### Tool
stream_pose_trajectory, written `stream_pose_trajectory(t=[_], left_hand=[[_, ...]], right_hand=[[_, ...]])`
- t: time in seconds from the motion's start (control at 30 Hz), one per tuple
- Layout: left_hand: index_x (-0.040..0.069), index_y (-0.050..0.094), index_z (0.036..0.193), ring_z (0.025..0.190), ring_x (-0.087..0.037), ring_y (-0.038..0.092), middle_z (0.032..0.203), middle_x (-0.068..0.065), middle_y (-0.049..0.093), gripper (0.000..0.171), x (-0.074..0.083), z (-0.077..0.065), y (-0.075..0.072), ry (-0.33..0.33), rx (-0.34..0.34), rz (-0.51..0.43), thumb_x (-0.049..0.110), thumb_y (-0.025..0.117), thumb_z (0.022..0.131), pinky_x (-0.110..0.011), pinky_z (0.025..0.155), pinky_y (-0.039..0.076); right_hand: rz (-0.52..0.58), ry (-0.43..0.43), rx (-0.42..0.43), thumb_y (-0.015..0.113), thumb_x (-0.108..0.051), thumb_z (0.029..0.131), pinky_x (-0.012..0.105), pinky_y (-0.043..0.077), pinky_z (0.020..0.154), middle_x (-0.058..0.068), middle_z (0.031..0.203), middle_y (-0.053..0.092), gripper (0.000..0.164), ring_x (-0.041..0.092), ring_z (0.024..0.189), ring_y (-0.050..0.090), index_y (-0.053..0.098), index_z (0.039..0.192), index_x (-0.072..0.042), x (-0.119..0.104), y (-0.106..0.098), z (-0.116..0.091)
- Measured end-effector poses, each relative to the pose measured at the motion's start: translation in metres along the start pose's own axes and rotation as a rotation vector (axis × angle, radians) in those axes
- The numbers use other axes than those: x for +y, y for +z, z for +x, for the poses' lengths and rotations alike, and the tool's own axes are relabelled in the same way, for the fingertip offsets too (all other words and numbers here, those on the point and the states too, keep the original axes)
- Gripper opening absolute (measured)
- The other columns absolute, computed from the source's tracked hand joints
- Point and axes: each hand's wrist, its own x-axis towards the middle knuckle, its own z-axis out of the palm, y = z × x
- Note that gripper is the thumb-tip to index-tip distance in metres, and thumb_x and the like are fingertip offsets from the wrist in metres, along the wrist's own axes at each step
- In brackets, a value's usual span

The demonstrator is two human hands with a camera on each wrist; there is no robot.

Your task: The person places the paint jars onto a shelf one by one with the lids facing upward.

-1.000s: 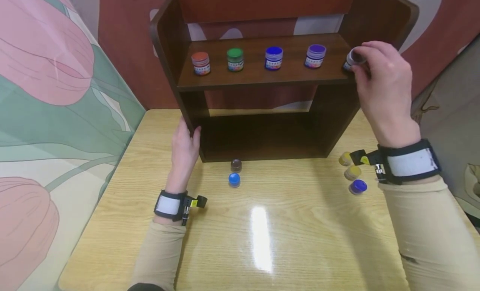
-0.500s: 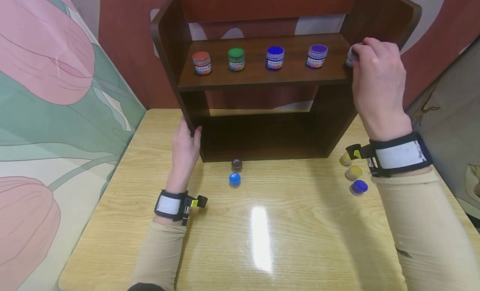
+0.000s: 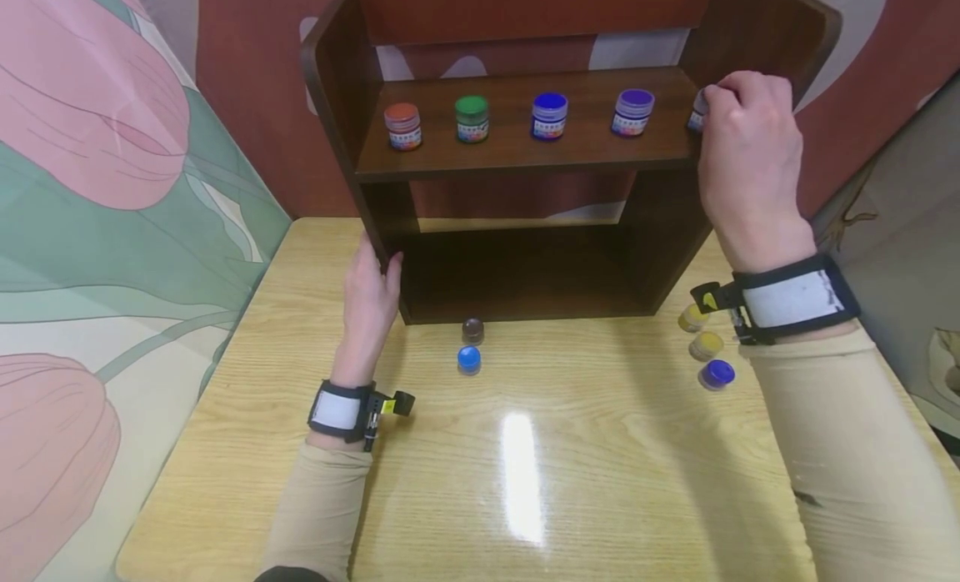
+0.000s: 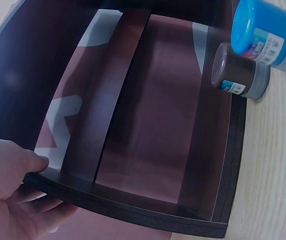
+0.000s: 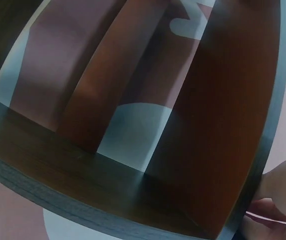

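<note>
In the head view my left hand (image 3: 369,294) grips the left side panel of the dark brown wooden shelf (image 3: 495,169). The left wrist view shows that thumb (image 4: 40,163) inside the panel and the fingers outside. My right hand (image 3: 753,153) pinches a small paint jar (image 3: 697,113) at the right end of the upper board; its lid is hidden behind the fingers. Along the same board stand paint jars with red (image 3: 402,127), green (image 3: 472,119), blue (image 3: 550,116) and purple (image 3: 633,112) lids. In the right wrist view only part of the right hand (image 5: 283,195) shows.
On the wooden table (image 3: 420,499), a brown jar (image 3: 472,331) and a light blue jar (image 3: 468,360) stand before the shelf. Two yellow-lidded jars (image 3: 706,345) and a dark blue one (image 3: 717,373) are at the right, near the right forearm. A patterned wall (image 3: 247,148) lies behind.
My right hand has moved slightly left and up. The jar it pinches has gone from tilted to more upright on the upper board. My left hand has stayed on the side panel.
</note>
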Motion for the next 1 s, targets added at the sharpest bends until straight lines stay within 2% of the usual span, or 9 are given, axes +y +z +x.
stream_pose_trajectory(t=[0.23, 0.53, 0.8, 1.0], left_hand=[[-0.001, 0.046, 0.137, 0.121, -0.041, 0.061, 0.127, -0.027, 0.062, 0.042, 0.000, 0.000, 0.001, 0.009, 0.008, -0.004, 0.012, 0.060, 0.099, -0.053, 0.103, 0.051], [-0.001, 0.047, 0.136, 0.122, -0.042, 0.060, 0.127, -0.026, 0.062, 0.041, -0.001, 0.000, 0.001, 0.000, 0.007, -0.001, 0.014, 0.059, 0.100, -0.053, 0.104, 0.050], [-0.002, 0.047, 0.135, 0.122, -0.043, 0.060, 0.126, -0.027, 0.062, 0.040, -0.003, 0.000, 0.001, 0.015, 0.018, -0.003, 0.013, 0.059, 0.100, -0.053, 0.104, 0.050], [-0.001, 0.047, 0.137, 0.124, -0.040, 0.060, 0.129, -0.026, 0.062, 0.041, -0.003, 0.000, 0.002, 0.014, 0.005, -0.001, 0.014, 0.058, 0.101, -0.052, 0.105, 0.050]], right_hand=[[0.000, -0.001, 0.037, 0.040, -0.013, 0.104, 0.052, 0.046, 0.110, 0.027, 0.135, 0.058, 0.040, 0.042, 0.126, 0.052, 0.058, 0.133, 0.008, 0.000, 0.004, -0.001], [0.070, -0.064, 0.148, 0.041, -0.018, 0.107, 0.046, 0.046, 0.113, 0.022, 0.135, 0.056, 0.037, 0.036, 0.131, 0.048, 0.062, 0.130, 0.002, 0.001, 0.002, -0.009], [0.121, -0.180, 0.245, 0.039, -0.027, 0.107, 0.044, 0.050, 0.106, 0.024, 0.124, 0.061, 0.043, 0.041, 0.118, 0.055, 0.065, 0.120, 0.006, -0.005, 0.001, -0.024], [0.162, -0.224, 0.256, 0.046, -0.020, 0.103, 0.046, 0.052, 0.102, 0.025, 0.120, 0.063, 0.035, 0.042, 0.114, 0.057, 0.065, 0.115, 0.007, -0.010, 0.011, -0.043]])
